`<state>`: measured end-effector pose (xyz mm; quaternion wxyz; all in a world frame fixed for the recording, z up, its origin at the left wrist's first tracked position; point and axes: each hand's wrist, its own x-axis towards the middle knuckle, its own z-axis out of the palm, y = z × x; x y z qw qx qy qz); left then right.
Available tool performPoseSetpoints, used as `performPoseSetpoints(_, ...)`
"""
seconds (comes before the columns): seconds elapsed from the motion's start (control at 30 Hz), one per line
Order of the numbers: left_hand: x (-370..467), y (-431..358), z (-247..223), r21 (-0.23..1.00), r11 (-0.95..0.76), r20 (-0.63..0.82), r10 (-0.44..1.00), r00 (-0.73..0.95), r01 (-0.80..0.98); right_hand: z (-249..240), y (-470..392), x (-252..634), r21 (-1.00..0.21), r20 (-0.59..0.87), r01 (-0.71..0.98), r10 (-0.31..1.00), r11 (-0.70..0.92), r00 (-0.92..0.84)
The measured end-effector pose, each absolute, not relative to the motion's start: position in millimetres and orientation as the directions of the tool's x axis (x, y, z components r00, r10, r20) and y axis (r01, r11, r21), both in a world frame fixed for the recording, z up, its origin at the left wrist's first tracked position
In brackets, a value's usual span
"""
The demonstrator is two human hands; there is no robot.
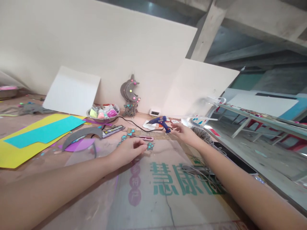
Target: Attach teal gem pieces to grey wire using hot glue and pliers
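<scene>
My left hand (133, 150) is closed in a pinch above the plastic-covered table. At its fingertips sits a small grey felt-like piece with teal patches (150, 146). My right hand (185, 133) reaches forward with its fingers apart, close to the handle of a blue hot glue gun (158, 121). Whether the fingertips touch the handle I cannot tell. The glue gun lies on its side with its nozzle toward the left, over a white scrap. Between the hands lies a pink utility knife (146, 138). More grey and teal pieces (127, 135) lie just beyond my left hand.
A grey crescent-moon hanging (130, 92) leans against the white board. To its left are a bowl (96, 120) of coloured clay packs and yellow (14, 156) and turquoise (48, 131) sheets. A coil of grey cord (202, 134) lies by my right forearm. A black cable trails behind.
</scene>
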<state>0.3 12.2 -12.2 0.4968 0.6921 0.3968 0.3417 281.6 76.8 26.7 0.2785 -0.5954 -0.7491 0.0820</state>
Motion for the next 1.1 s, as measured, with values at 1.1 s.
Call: performPoseSetpoints(1.1, 1.6, 16.9, -24.1, 0.962, -0.22, 0.141, 0.909, 0.392, 0.163, 15.9, -21.6, 248.6, -0.687, 0.262, 0.646, 0.943, 0.332, -0.206)
